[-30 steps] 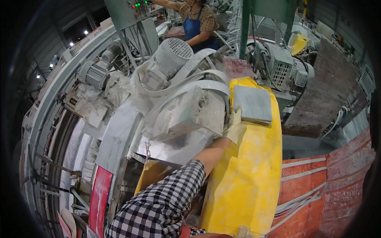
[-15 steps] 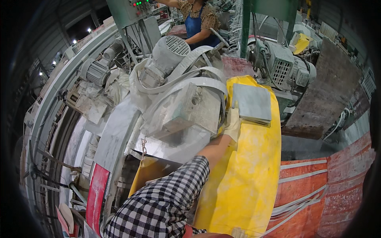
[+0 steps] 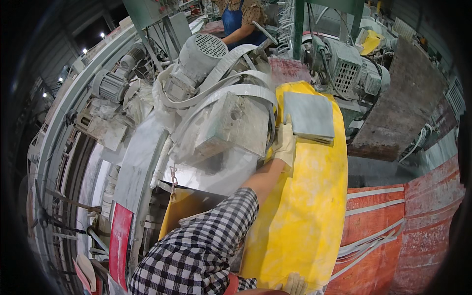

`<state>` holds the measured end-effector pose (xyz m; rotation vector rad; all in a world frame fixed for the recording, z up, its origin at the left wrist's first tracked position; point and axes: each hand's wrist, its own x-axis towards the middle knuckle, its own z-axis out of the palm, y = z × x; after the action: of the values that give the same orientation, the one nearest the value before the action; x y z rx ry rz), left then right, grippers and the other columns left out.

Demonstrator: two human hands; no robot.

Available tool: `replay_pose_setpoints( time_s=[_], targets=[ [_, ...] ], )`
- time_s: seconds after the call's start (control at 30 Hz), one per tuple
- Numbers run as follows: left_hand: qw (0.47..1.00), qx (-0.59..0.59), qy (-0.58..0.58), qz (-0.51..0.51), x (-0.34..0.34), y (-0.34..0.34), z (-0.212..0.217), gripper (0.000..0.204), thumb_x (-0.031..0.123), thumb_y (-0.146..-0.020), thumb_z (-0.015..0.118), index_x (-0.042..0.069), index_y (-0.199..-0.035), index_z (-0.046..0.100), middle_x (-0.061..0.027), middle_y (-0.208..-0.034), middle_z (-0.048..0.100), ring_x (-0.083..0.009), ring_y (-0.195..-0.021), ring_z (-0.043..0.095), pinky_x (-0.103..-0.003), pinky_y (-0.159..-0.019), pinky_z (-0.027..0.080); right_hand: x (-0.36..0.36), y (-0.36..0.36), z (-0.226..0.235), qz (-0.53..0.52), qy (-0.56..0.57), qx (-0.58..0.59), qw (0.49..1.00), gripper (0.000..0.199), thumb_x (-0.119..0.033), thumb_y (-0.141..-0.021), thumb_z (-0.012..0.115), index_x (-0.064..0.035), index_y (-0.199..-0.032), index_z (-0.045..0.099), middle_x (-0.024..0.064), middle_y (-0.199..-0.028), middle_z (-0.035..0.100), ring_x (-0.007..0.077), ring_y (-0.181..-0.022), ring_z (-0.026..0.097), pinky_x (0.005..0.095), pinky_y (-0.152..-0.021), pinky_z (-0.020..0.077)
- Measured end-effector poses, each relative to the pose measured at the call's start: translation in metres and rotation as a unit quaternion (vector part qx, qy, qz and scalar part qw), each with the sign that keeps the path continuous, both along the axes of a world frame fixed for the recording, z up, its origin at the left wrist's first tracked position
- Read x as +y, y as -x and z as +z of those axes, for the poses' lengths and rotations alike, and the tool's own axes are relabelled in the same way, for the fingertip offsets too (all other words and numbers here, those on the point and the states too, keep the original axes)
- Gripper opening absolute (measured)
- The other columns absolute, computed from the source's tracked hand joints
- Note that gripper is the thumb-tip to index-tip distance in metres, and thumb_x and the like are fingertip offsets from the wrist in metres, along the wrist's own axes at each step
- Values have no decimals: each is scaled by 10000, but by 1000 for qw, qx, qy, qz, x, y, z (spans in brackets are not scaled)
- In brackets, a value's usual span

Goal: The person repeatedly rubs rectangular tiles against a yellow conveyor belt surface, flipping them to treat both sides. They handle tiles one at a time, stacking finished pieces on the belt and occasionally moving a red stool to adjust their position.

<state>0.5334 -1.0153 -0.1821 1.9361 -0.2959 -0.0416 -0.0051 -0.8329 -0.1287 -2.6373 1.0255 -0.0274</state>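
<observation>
My left hand (image 3: 285, 143) wears a pale work glove and lies against the near left edge of the grey tile stack (image 3: 309, 117). The grip looks narrow, with the fingers folded toward that edge, but I cannot tell if they really close on a tile or only press on it. My right hand (image 3: 295, 284) shows only as a gloved tip at the bottom of the picture, touching the lower end of the yellow cover (image 3: 305, 211); its grip I cannot tell.

The stack is a few square grey slabs laid flat on the upper part of the yellow cover, just beside the dusty grey machine housing (image 3: 221, 132). I judge the slabs to be stone or ceramic: stiff, rather heavy for their size, and brittle at the corners. The top face seems smooth and is powdered with dust, so it may slide under a glove. The better hold, I think, is at the edges, with fingers under the lowest slab and the thumb on top, since the yellow cover curves and slopes downward.

Further out, a motor with a ribbed cap (image 3: 199, 54) stands above the housing, and a person in a blue apron (image 3: 241, 22) works behind it. Orange-red sheeting (image 3: 408, 231) hangs at the right.
</observation>
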Motion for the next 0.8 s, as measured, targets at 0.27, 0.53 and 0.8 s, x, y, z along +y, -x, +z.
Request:
replay_pose_setpoints(
  time_s=[0.27, 0.53, 0.8],
  targets=[
    [994, 79, -59, -50, 9, 19, 36, 673, 158, -912, 672, 55, -1510, 382, -209, -1173, 611, -339, -1019, 620, -435, -873, 533, 2, 1, 2, -2, 23, -5, 1000, 482, -280, -956, 537, -50, -1379, 562, 137, -1411, 578, 341, -1369, 464, 507, -1178, 302],
    [978, -83, -187, -34, -4, 1, 14, 642, 91, -855, 772, 10, -1426, 492, -231, -1216, 629, -365, -1042, 638, -438, -866, 552, -11, -21, 11, 12, 75, -82, 994, 402, -244, -909, 572, 4, -1210, 669, 223, -1273, 650, 420, -1210, 586, 593, -1101, 376],
    [981, -134, -31, -135, 34, -6, -10, 769, 167, -880, 730, 31, -1536, 353, -264, -1474, 463, -387, -1360, 444, -463, -1145, 342, -13, -30, 12, -3, 18, -82, 996, 439, -139, -878, 622, -10, -1297, 620, 194, -1364, 601, 441, -1323, 502, 615, -1158, 296]
  ],
)
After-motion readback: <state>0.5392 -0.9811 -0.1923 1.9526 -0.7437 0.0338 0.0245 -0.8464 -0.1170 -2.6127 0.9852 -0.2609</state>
